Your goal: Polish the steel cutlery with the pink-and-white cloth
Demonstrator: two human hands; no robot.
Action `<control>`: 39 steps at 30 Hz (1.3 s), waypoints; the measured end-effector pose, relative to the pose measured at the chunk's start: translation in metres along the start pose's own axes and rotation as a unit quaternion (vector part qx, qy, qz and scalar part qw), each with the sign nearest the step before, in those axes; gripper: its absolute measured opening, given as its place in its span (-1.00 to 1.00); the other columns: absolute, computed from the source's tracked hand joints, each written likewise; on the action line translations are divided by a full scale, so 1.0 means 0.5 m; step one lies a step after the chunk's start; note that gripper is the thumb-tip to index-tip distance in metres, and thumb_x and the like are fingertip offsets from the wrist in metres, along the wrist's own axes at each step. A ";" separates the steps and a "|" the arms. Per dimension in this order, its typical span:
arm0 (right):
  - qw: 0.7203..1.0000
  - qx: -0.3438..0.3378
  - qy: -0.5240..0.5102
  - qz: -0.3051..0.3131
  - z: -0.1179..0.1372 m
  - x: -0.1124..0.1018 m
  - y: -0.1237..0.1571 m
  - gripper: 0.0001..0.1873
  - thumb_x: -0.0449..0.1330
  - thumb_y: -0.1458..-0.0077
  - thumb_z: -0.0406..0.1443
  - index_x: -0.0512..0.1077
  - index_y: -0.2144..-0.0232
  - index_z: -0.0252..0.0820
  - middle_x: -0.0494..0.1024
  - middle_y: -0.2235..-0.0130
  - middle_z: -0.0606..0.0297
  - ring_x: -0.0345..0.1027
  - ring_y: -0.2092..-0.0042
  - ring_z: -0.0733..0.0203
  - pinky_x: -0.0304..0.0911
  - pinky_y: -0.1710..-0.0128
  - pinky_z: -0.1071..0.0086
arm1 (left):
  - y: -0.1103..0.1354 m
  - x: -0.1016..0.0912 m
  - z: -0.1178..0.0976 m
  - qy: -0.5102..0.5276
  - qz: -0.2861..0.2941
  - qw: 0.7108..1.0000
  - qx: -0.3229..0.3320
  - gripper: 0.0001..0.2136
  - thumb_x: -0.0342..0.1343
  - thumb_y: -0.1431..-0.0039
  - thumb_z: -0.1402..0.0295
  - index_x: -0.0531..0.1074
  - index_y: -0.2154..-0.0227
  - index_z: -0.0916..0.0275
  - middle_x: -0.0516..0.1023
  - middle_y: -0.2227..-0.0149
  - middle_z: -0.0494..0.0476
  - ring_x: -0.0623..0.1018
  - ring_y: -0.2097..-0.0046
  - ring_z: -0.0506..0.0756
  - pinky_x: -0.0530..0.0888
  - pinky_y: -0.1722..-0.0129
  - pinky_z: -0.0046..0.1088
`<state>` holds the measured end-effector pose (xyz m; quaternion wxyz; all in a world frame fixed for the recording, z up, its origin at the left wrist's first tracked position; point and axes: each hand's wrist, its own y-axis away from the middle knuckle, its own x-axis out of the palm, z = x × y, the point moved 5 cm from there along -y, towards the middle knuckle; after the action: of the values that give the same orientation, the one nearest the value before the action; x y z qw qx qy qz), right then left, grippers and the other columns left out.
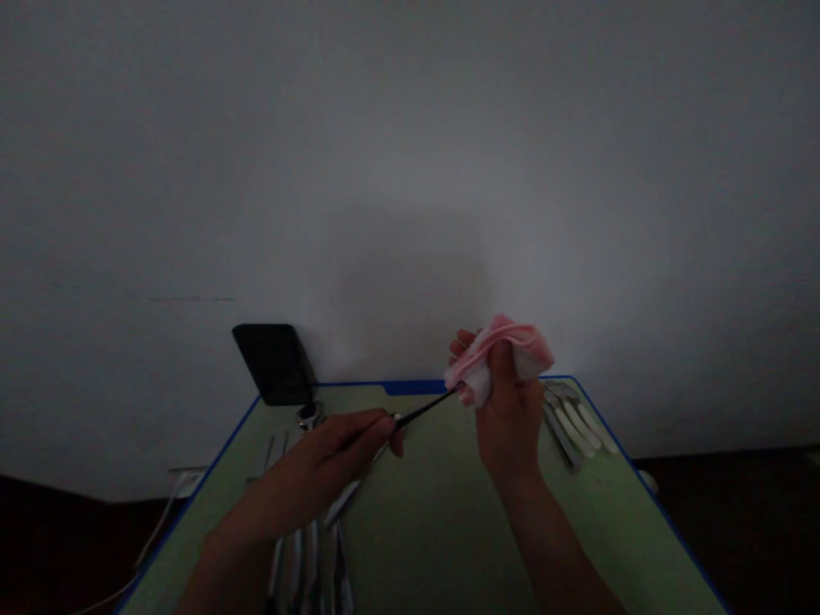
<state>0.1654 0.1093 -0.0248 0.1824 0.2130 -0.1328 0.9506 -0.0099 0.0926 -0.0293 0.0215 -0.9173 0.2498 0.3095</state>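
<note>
My left hand (346,444) is closed around one end of a slim, dark-looking utensil (423,412), held slanting up to the right above the table. The utensil's far end disappears into a pink and white cloth (506,354), so its kind cannot be made out. My right hand (509,406) grips that cloth, with the thumb pressed on its near side and fingers behind it. Below my left forearm lie several long pieces of cutlery (312,564), partly covered by the arm. Right of my right hand rests a group of cutlery (576,427), some with white handles.
A green table top (442,521) with a blue edge stands against a pale wall (410,171). At its back left corner is a dark, flat, tilted panel (275,363) on a shiny base (310,415). A white cable (154,538) hangs beyond the left edge.
</note>
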 end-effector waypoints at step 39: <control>0.983 0.153 -0.099 0.037 -0.080 0.008 -0.006 -0.54 0.20 0.07 -0.02 0.42 0.22 -0.24 0.59 0.32 0.17 0.48 0.25 0.14 0.33 0.21 0.26 | -0.018 -0.133 0.277 -0.115 -0.451 0.884 -0.040 -0.78 0.09 -0.07 0.29 0.30 0.24 0.27 -0.16 -0.23 0.40 0.52 0.42 -0.01 0.50 0.25 -0.24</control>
<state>0.1489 0.1266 -0.0574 0.0983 0.3269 -0.0110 0.9399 -0.1283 0.1569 -0.1038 0.1504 -0.8887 -0.2078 0.3799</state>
